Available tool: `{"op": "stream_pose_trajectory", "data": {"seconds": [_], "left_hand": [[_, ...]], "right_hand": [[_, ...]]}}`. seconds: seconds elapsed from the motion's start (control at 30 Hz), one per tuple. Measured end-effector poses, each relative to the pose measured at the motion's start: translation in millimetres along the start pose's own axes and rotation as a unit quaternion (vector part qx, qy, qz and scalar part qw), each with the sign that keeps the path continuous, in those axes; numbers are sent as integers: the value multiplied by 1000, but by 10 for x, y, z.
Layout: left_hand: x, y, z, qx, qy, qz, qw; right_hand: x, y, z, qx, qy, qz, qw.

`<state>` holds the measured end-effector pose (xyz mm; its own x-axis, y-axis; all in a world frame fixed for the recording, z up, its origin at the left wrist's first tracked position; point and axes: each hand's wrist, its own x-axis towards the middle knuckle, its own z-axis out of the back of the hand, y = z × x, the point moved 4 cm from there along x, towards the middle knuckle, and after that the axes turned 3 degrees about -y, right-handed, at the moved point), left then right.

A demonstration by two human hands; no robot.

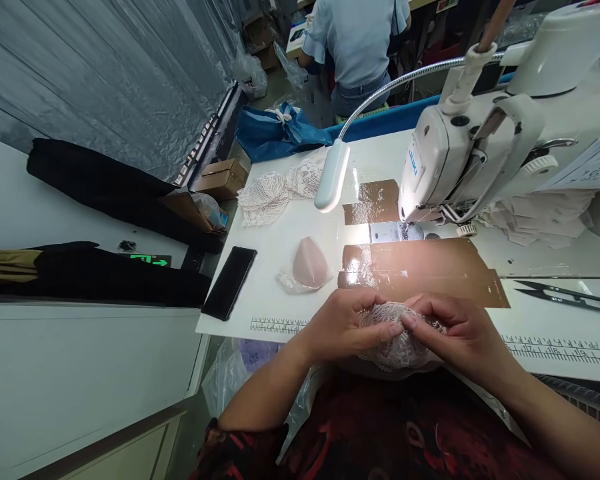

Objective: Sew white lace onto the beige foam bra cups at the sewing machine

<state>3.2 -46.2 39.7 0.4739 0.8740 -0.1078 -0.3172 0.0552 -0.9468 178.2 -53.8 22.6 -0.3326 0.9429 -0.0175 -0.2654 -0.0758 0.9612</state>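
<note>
Close to my body, at the table's front edge, both hands grip a piece of white lace fabric. My left hand pinches its left side between thumb and fingers. Opposite it, my right hand has thumb and fingers closed on the right side, and the two thumb tips almost meet over the lace. Beyond my left hand a beige bra cup with lace at its edge lies on the white table. A white sewing machine stands beyond my right hand, its needle area over a metal plate.
A black phone lies at the table's left edge. Lace pieces rest at the back left. Thread snips lie at right. A lamp hangs over the table. Brown tape covers part of it. Another person sits beyond.
</note>
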Motion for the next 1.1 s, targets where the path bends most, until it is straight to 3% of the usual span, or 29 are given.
{"op": "stream_pose_trajectory", "data": {"seconds": [0.27,0.4,0.63,0.77,0.87,0.97,1.03,1.1], "left_hand": [[104,49,-65,-56,0,32,998],[136,50,-103,-54,8,34,998],[194,56,-162,-239,58,81,966],[259,152,-262,-325,21,136,935],[253,229,-189,-358,-54,174,916],[214,197,189,-253,-192,126,940],[230,89,489,-65,-292,48,953],[352,-38,619,166,-338,-41,925]], "right_hand": [[80,-82,72,2,-1,-30,1000],[143,-36,100,-3,37,-30,999],[129,23,194,37,48,-50,997],[207,-53,182,87,52,-79,992],[279,-106,242,99,27,-74,992],[275,-197,428,85,-11,-89,992],[248,-249,592,41,-41,-97,994],[251,-250,730,-27,-63,-81,994]]}}
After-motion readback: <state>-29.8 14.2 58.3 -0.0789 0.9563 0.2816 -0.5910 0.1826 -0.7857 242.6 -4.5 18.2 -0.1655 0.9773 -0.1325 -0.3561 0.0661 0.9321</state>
